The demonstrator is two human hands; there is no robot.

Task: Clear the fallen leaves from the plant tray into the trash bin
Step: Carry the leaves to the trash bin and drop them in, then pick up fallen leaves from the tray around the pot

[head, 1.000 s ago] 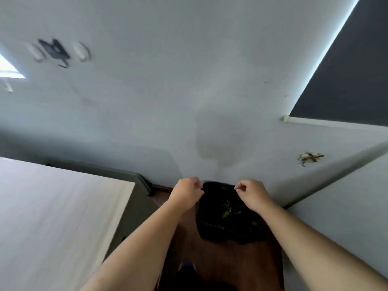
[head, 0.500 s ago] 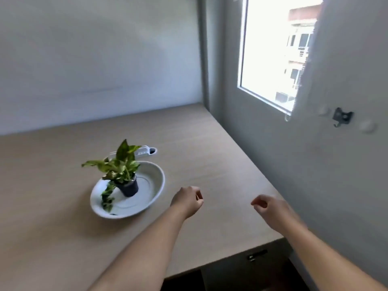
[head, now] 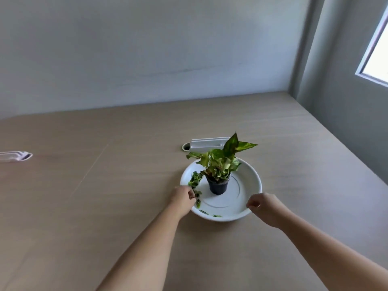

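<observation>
The left hand (head: pixel 183 198) covers part of the fallen leaves (head: pixel 195 182) on the left side of the white plant tray (head: pixel 251 186), fingers pinched together on them. The right hand (head: pixel 265 207) is loosely curled at the tray's near right rim; I cannot tell if it touches.

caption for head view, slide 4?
Left hand pinching fallen leaves in the white tray; right hand at its rim.

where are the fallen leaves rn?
In the head view, the fallen leaves lie along the left inner rim of the white tray, left of the black pot, by the left hand.
</observation>
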